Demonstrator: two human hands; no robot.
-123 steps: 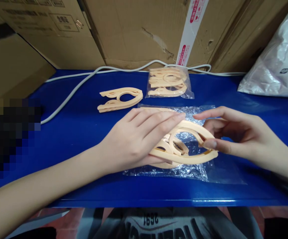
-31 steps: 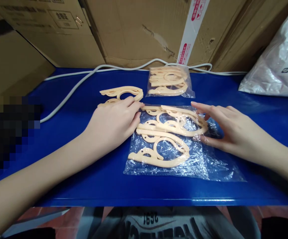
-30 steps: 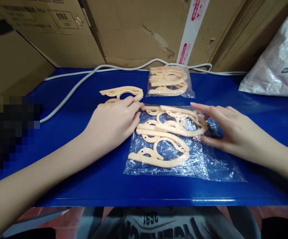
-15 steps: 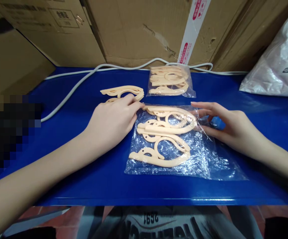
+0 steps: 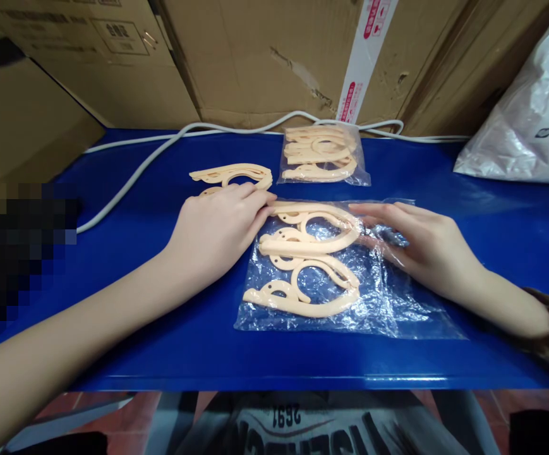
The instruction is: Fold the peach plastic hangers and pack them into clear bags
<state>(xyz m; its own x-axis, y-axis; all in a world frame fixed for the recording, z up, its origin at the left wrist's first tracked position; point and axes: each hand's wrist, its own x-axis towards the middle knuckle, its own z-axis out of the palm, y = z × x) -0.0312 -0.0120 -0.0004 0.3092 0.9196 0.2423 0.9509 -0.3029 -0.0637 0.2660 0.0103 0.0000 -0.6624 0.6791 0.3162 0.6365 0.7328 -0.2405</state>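
Observation:
A clear plastic bag [image 5: 426,316] lies flat on the blue table with several cream folding hangers [image 5: 312,308] inside it. My left hand [image 5: 222,230] is closed at the bag's upper left corner, its thumb and forefinger pinching there by the top hanger. At the bag's right side is my right hand [image 5: 426,243], open, fingers stretched left toward the hangers' curved ends. Whether those fingertips are inside the bag or on top of it I cannot tell. Loose cream hangers [image 5: 236,172] lie just beyond my left hand, which partly hides them.
Another bag of hangers [image 5: 321,155] lies farther back. A white cable [image 5: 136,183] runs along the rear and left. Cardboard boxes [image 5: 255,69] stand behind the table [image 5: 208,360], and a large white plastic bag [image 5: 525,133] sits at the back right.
My right hand has shifted left and flattened over the bag's right part, where the plastic now spreads farther at the top. A small blue thing under that hand no longer shows. My left hand stays put.

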